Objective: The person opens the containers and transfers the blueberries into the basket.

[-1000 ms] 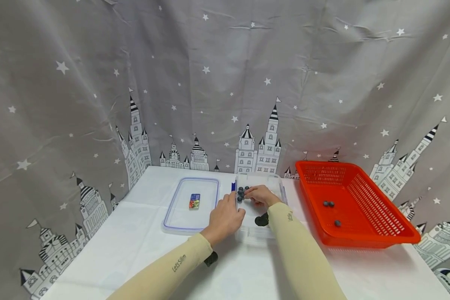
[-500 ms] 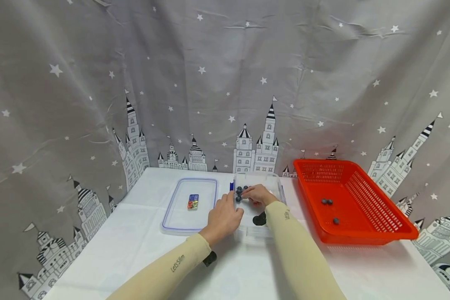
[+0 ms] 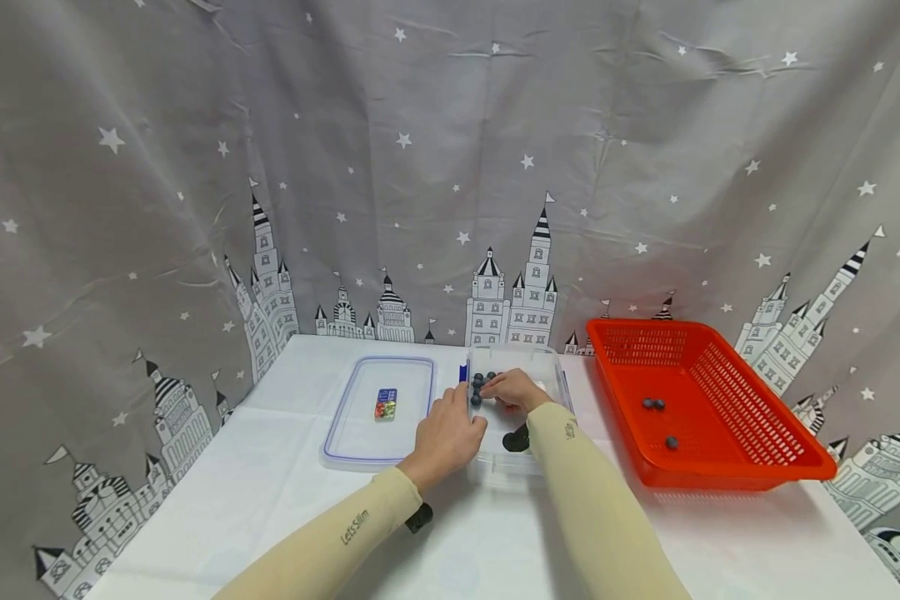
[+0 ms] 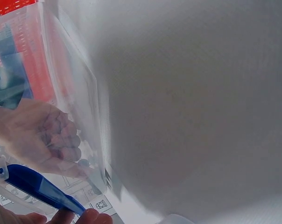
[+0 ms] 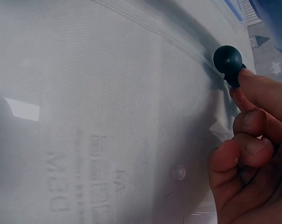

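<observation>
A clear plastic box (image 3: 506, 468) stands near the middle of the white table, several dark blue balls like blueberries (image 3: 476, 399) gathered at its left inner side. My left hand (image 3: 452, 433) holds the box's left side; the left wrist view has its fingertips on the blue latch (image 4: 36, 184). Inside the box is my right hand (image 3: 521, 390). The right wrist view shows its thumb and forefinger pinching a dark blue ball (image 5: 234, 80), mostly hidden behind another such ball (image 5: 227, 59) near the box wall.
To the left lies the box's clear lid (image 3: 352, 417), blue-edged, with a fruit label (image 3: 386, 404) on it. A red perforated basket (image 3: 708, 408) stands at the right, holding 3 dark balls (image 3: 671, 442). Behind the table hangs a grey castle-print curtain (image 3: 360, 117).
The head view has shifted slightly. My right fingertips have moved a little among the balls at the box's left side. My left hand stays at the box's side.
</observation>
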Available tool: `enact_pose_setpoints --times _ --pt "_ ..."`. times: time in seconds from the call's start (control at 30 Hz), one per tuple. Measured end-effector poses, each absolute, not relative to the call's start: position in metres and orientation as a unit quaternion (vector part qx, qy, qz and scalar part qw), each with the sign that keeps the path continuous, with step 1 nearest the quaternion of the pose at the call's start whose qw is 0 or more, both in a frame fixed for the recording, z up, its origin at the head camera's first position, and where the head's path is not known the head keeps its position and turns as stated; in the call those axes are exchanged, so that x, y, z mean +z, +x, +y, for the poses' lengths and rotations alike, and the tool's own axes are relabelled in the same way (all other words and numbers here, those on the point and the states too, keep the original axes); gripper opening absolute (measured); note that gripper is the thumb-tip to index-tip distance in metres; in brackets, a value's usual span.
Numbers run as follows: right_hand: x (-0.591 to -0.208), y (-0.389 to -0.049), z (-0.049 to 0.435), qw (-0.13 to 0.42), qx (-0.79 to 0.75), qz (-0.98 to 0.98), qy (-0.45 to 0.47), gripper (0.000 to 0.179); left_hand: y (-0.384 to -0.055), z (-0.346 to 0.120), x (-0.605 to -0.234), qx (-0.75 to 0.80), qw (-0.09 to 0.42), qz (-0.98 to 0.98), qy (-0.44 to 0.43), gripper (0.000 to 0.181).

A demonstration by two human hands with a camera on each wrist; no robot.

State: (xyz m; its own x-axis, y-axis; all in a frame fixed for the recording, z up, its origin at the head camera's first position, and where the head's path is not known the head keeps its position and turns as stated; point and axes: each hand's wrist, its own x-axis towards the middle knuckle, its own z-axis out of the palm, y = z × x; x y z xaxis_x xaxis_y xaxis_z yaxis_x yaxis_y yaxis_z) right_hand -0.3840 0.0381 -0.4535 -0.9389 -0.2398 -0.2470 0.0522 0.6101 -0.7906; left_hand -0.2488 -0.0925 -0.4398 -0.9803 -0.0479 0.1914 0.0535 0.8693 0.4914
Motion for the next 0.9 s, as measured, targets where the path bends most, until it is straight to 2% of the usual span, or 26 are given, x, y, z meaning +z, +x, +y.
enact_pose_setpoints --times 0.9 --pt "-0.4560 -0.3868 0.0342 0.174 -0.428 0.885 -0.059 0.022 -0.2511 -0.0936 -0.4436 -0.255 0.104 -0.961 -0.003 0.065"
